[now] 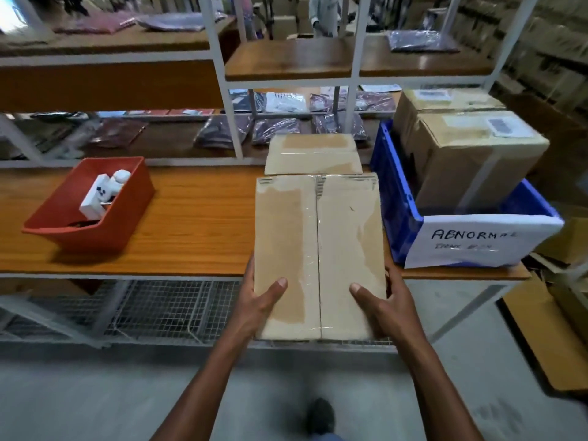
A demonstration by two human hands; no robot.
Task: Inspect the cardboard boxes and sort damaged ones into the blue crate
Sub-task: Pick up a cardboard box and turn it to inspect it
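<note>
— Cardboard box, flat, tan, sealed with clear tape along its centre seam [318, 249]: where is it?

— From the head camera, it is held up in front of the person, its far end over the front edge of the long wooden table [191, 218], its near end out past that edge, above the wire-mesh shelf [159, 307] below.

— Who holds it?

— Both hands. The left hand [257, 300] grips the near left corner, thumb lying on the top face, the other fingers tucked beneath and hidden. The right hand [381, 300] grips the near right corner the same way, thumb on top, fingers curled under the side.

— And the crate?

— The blue plastic crate [397, 202] stands on the table just beside the held box, to its right. A white paper sign reading "ABNORMAL" [477, 240] hangs over its near wall. A large brown cardboard carton with a white label [471, 154] sits inside it, rising well above the rim.

— Anything else on the table?

— A second flat tan cardboard box [313, 154] lies just behind the held one. Well to the left sits a red plastic bin [95, 230], tilted, holding small white boxes [101, 192]. Farther shelves carry bagged dark garments [276, 125], blurred.
</note>
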